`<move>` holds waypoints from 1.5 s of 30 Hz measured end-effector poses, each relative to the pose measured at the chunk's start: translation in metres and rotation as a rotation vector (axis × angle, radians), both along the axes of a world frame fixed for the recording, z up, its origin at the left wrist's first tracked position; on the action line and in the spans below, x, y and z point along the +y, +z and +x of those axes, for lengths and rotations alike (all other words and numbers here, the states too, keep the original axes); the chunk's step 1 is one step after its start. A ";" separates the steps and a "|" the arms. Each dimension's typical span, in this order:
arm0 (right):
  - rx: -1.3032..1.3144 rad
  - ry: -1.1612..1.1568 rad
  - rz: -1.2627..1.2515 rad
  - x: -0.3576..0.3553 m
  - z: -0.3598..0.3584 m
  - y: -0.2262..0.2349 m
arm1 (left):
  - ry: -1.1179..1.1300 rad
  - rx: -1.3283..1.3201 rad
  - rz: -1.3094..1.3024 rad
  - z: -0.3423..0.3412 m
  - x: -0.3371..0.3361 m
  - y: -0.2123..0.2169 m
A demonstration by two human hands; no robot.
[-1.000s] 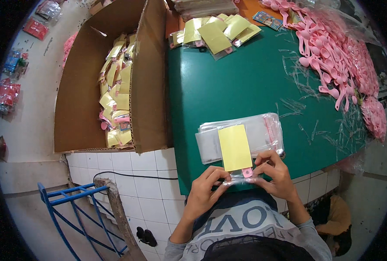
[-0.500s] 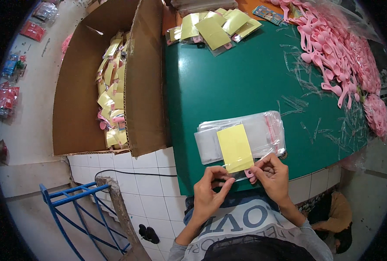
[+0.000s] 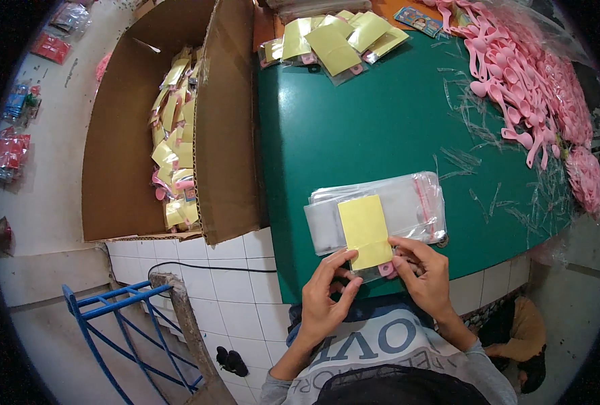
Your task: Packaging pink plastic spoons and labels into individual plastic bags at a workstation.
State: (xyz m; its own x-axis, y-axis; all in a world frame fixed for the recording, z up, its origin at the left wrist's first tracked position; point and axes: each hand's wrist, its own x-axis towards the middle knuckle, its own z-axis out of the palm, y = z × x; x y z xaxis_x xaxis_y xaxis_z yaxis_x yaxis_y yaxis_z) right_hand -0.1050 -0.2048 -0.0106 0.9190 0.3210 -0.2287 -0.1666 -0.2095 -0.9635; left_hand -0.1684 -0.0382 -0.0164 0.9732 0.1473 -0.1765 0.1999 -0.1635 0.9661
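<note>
Both hands pinch the near end of a small clear packet (image 3: 374, 260) at the front edge of the green table (image 3: 381, 128). The left hand (image 3: 323, 304) grips its left corner between thumb and fingertips; the right hand (image 3: 425, 277) presses its right side, fingers curled over a pink piece showing at the packet's bottom. Inside the glossy film sits a flat, matte yellow card (image 3: 365, 231), rectangular and slightly tilted. The packet lies partly on a stack of empty clear plastic bags (image 3: 408, 206), crinkly, with a thin red strip along one end. Farther back on the smooth tabletop lie finished yellow packets (image 3: 334, 42) in a loose fan, and a heap of pink plastic spoons (image 3: 529, 74) at the right. Left of the table stands an open brown cardboard box (image 3: 128, 155) holding more yellow packets.
</note>
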 end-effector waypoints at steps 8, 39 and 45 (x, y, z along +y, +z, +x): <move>-0.083 -0.021 0.078 -0.010 0.013 -0.004 | 0.001 0.044 -0.198 0.003 0.007 0.013; -0.852 -0.467 -0.992 -0.092 0.528 -0.047 | -0.503 -0.389 0.634 0.145 -0.002 0.002; -0.926 -0.195 -0.845 -0.083 0.449 0.036 | -0.426 -0.491 0.592 0.153 0.005 -0.008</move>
State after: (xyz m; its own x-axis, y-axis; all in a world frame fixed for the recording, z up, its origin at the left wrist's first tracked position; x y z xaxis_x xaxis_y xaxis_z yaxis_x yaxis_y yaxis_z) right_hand 0.3437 -0.2874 0.0255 0.8594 0.2314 0.4560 0.3986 -0.8617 -0.3139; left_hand -0.0155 -0.0329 -0.0246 0.9121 -0.3111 0.2668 -0.4082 -0.6312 0.6595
